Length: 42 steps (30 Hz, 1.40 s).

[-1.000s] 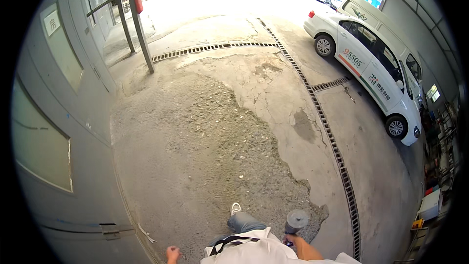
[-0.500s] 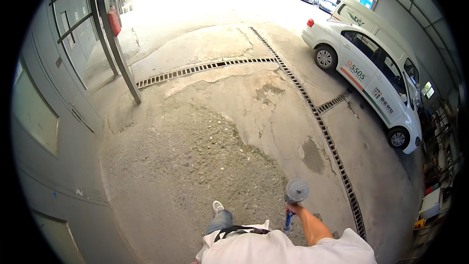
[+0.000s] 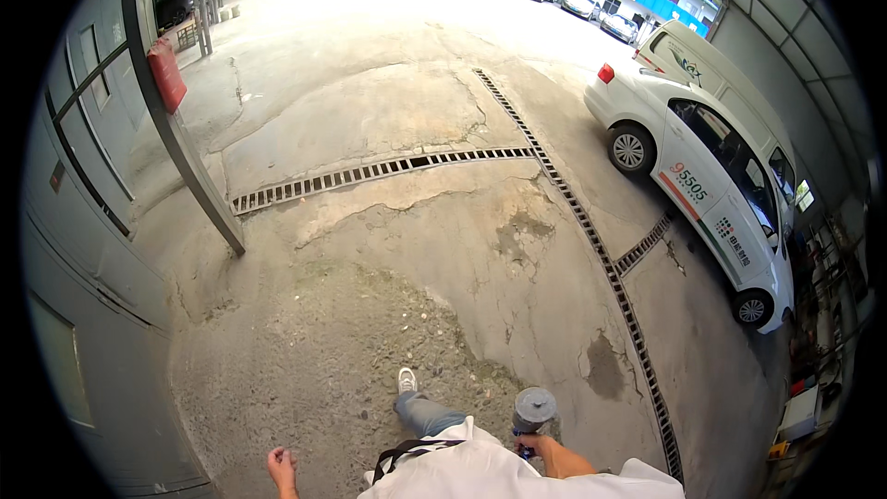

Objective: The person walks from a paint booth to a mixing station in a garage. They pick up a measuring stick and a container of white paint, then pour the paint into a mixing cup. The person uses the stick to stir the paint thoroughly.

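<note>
- Cup [image 3: 528,423]: grey, round, tapering toward the hand below; roughly upright, over the ground in front of the person, right of the forward leg.
- Lid [image 3: 536,401]: grey, disc-shaped, with a small raised centre; seated on the cup. Contents hidden beneath it; kind and level cannot be told.
- White box [image 3: 800,414]: block-shaped, among clutter at the far right edge; inside not visible. A small yellow item [image 3: 779,450] lies just beside it.
- Hand tool: carries the cup at its top; a blue part [image 3: 525,452] shows at the fingers. Remainder masked by the hand and clothing.
- Right hand [image 3: 536,444]: closed about the hand tool just below the cup; bare forearm leading back to a white sleeve.
- Left hand [image 3: 281,468]: low at the left, well apart from the hand tool; half open, fingers loosely curled, with nothing visible in its hold.
- Clothing: white top [image 3: 499,473] with a black strap [image 3: 411,451] across it; blue-grey trouser leg [image 3: 432,414]; pale shoe [image 3: 407,381] forward on the ground.
- Ground: pale cracked concrete [image 3: 443,254], with a rough, pebbly grey patch [image 3: 305,370] underfoot; slotted drain [image 3: 591,236] running lengthwise, with side branches.
- Vehicles: white car [image 3: 688,166] at the right, beside a pale van [image 3: 707,60].
- Red object [image 3: 166,74]: on a grey post [image 3: 199,162] at the left.
</note>
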Tool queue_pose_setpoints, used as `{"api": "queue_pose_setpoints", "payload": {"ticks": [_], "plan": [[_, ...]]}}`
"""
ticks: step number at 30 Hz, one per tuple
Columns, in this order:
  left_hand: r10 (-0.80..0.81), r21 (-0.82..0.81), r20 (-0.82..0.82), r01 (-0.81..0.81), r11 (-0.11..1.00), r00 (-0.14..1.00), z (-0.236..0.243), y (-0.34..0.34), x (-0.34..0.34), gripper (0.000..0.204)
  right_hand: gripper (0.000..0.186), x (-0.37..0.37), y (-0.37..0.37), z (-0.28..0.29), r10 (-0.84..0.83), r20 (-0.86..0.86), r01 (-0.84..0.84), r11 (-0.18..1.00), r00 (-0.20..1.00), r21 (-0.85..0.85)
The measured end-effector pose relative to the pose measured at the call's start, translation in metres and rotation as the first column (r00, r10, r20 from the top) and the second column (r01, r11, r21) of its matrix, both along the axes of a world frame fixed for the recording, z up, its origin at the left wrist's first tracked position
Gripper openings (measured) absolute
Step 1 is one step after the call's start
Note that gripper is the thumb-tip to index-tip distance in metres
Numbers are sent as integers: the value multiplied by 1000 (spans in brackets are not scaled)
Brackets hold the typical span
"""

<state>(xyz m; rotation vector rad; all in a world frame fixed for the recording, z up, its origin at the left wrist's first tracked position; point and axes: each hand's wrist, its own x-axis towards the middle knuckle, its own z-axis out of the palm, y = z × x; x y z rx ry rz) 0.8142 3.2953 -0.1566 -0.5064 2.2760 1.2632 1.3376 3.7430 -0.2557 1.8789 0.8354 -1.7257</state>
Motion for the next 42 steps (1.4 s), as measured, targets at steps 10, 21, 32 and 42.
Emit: {"api": "queue_pose_setpoints", "payload": {"ticks": [10, 21, 32, 42], "plan": [[60, -84, 429, -26, 996, 901, -81, 127, -162, 23, 17, -456, 303, 108, 443, -143, -360, 846, 885, 394], [-28, 79, 193, 13, 997, 981, -109, 336, -579, 29, 13, -760, 480, 42, 422, -170, -336, 862, 890, 380], [86, 207, 156, -118, 971, 984, -198, 490, -983, 43, 11, -1080, 613, -75, 130, 104, -130, 991, 986, -15], [88, 23, 322, -100, 995, 943, -211, 753, -1290, 31, 15, -1736, 923, -10, 755, -67, -626, 586, 652, 515]]}}
